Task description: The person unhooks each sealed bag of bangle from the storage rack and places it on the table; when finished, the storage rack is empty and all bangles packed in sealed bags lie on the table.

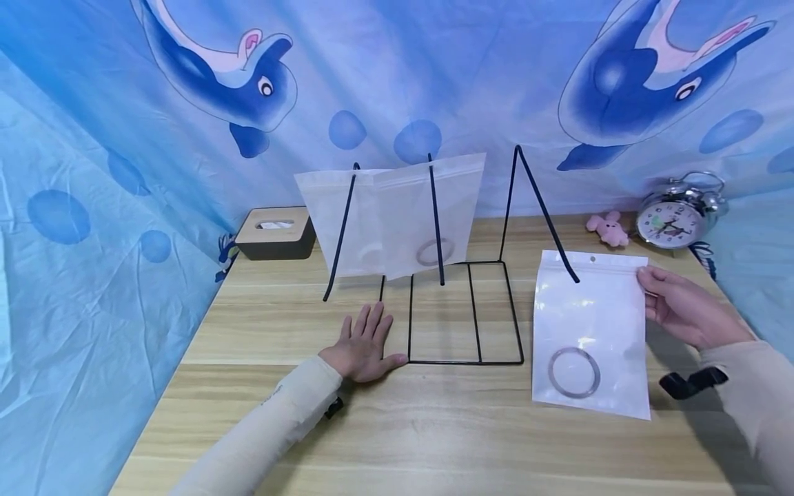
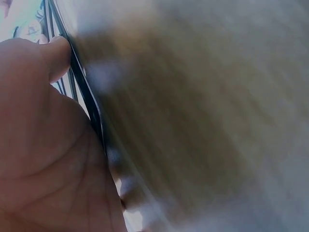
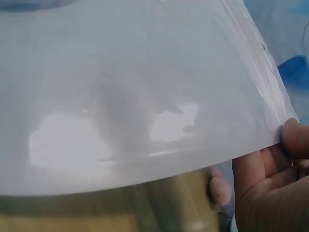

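Observation:
My right hand (image 1: pixel 679 306) pinches the upper right edge of a white zip bag (image 1: pixel 592 324) between thumb and fingers. A round bangle (image 1: pixel 597 375) shows low in that bag, and a small hole sits in its top strip. In the head view the tip of the right-hand prong (image 1: pixel 548 219) of a black wire rack (image 1: pixel 465 362) overlaps the bag just below the hole. In the right wrist view the bag (image 3: pixel 145 72) fills most of the picture. My left hand (image 1: pixel 362 351) lies on the table, fingers spread, thumb at the rack base's front left corner.
Two similar bags hang on the rack, a left bag (image 1: pixel 338 220) and a middle bag (image 1: pixel 406 213) with a ring inside. A tissue box (image 1: pixel 276 244) stands back left. Back right are a pink plush toy (image 1: pixel 611 229) and a twin-bell alarm clock (image 1: pixel 671 224). Blue dolphin-print cloth (image 1: pixel 496 69) hangs behind.

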Demonstrator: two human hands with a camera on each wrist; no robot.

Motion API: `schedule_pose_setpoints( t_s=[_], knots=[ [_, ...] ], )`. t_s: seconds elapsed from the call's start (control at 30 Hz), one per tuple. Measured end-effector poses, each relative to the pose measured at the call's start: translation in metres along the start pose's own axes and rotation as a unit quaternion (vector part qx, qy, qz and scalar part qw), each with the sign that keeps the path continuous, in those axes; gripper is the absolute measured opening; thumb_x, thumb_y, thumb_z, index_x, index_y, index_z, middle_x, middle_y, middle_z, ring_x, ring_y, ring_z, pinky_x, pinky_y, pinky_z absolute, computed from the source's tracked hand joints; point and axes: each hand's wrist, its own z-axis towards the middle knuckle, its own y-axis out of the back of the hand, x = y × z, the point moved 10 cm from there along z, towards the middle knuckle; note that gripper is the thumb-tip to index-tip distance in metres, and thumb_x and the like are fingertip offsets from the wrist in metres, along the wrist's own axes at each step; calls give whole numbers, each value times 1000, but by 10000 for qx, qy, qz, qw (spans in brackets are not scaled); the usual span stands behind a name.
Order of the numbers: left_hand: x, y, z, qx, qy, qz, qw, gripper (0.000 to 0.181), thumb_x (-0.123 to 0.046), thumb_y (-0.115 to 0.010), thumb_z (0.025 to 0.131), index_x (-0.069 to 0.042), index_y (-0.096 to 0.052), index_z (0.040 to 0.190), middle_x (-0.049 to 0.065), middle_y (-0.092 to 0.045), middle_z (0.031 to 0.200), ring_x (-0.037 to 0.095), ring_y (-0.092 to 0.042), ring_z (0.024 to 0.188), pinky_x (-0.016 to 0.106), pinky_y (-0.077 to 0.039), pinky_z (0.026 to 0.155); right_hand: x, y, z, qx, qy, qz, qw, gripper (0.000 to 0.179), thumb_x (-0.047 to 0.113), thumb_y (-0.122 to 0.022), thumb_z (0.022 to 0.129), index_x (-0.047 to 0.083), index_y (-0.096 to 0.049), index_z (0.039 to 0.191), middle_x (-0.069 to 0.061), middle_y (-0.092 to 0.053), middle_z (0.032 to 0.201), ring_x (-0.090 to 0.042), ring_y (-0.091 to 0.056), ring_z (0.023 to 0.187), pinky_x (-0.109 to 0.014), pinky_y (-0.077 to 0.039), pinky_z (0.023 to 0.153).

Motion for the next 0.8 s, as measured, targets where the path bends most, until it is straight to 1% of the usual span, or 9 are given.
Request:
schedule_pose_setpoints(
  t_s=[0.13, 0.23, 0.33, 0.4, 0.53, 0.7, 0.73, 0.77, 0.8],
  knots=[
    [1, -3, 2, 81, 22, 35, 10000, 97, -77, -30, 95, -13, -6, 163, 11, 16, 166, 33, 17, 150, 62, 2, 116, -3, 13, 23, -332, -375, -403, 9979, 13, 24, -50, 106, 22, -63, 105, 3, -66, 93, -10, -63, 82, -27, -53, 71],
    [1, -4, 2, 99, 31, 71, 9999, 97, -78, -28, 94, -13, -5, 163, 11, 17, 166, 32, 17, 150, 61, 3, 116, -6, 19, 39, -479, -633, -699, 9944, 9, 27, -51, 106, 25, -56, 112, 6, -65, 93, -9, -60, 83, -25, -51, 72],
    [0, -2, 0, 73, 10, 86, 9999, 96, -77, -29, 95, -13, -6, 163, 11, 15, 166, 32, 16, 151, 60, 2, 116, -9, 23, 52, -645, -885, -1052, 9884, 14, 32, -51, 105, 28, -49, 118, 9, -64, 94, -7, -57, 83, -23, -49, 73],
    [-2, -1, -1, 58, -18, 70, 10000, 95, -76, -30, 96, -11, -8, 163, 12, 14, 167, 33, 15, 151, 61, 2, 116, -11, 24, 61, -678, -971, -1266, 9849, 17, 33, -50, 105, 27, -46, 120, 11, -62, 93, -7, -56, 83, -23, -47, 72],
    [-4, 0, -3, 110, -19, 93, 9999, 95, -75, -30, 96, -11, -8, 163, 12, 14, 167, 33, 15, 151, 60, 2, 116, -12, 23, 73, -708, -1026, -1679, 9779, 12, 33, -47, 107, 27, -47, 117, 12, -59, 91, -7, -54, 83, -24, -45, 73],
    [-3, -2, -3, 111, 28, 110, 9999, 95, -76, -29, 96, -13, -7, 163, 11, 15, 167, 33, 15, 151, 61, 2, 116, -14, 24, 82, -804, -1105, -1749, 9751, 7, 31, -47, 107, 30, -51, 112, 12, -57, 88, -7, -53, 82, -25, -45, 73],
    [-3, -3, -3, 99, 30, 95, 9999, 95, -76, -29, 95, -13, -7, 163, 11, 15, 167, 32, 14, 151, 61, 1, 116, -14, 24, 83, -834, -1117, -1819, 9734, 10, 31, -46, 107, 29, -51, 116, 12, -56, 88, -7, -52, 82, -25, -45, 73],
    [-3, -3, -2, 79, 28, 87, 9999, 95, -76, -29, 95, -12, -8, 163, 11, 15, 167, 33, 14, 151, 61, 1, 116, -13, 25, 84, -875, -1124, -1944, 9705, 19, 31, -45, 108, 28, -51, 126, 11, -54, 91, -8, -51, 84, -25, -45, 74],
    [-3, -3, -2, 69, 24, 83, 9999, 95, -76, -29, 95, -12, -8, 163, 11, 15, 167, 33, 14, 151, 61, 1, 116, -12, 27, 85, -985, -1128, -2086, 9665, 25, 31, -45, 108, 27, -49, 132, 8, -53, 95, -9, -50, 86, -25, -45, 75]
  ],
)
